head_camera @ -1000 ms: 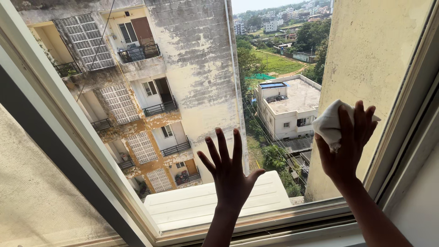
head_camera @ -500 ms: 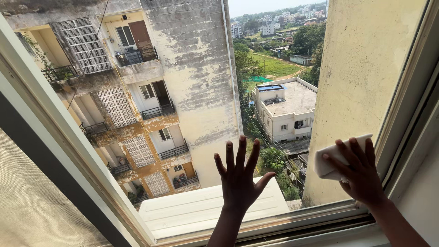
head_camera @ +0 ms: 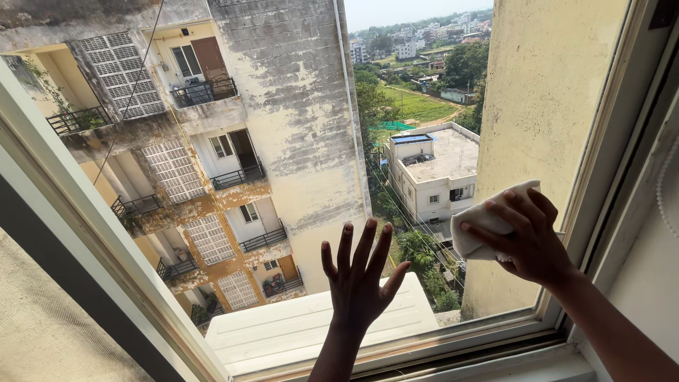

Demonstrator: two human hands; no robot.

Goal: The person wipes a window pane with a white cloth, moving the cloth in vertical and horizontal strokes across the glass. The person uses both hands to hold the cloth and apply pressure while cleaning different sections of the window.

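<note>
Against the window pane (head_camera: 283,177), near its right frame, my right hand (head_camera: 527,240) presses a white cloth (head_camera: 481,230), fingers curled over it; soft and light, I judge, best bunched in the palm. My left hand (head_camera: 361,279) lies flat, fingers spread

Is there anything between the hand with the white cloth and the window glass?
Only the white cloth itself: the right hand presses it against the window glass. The left hand lies flat on the glass, off to the side.
</note>
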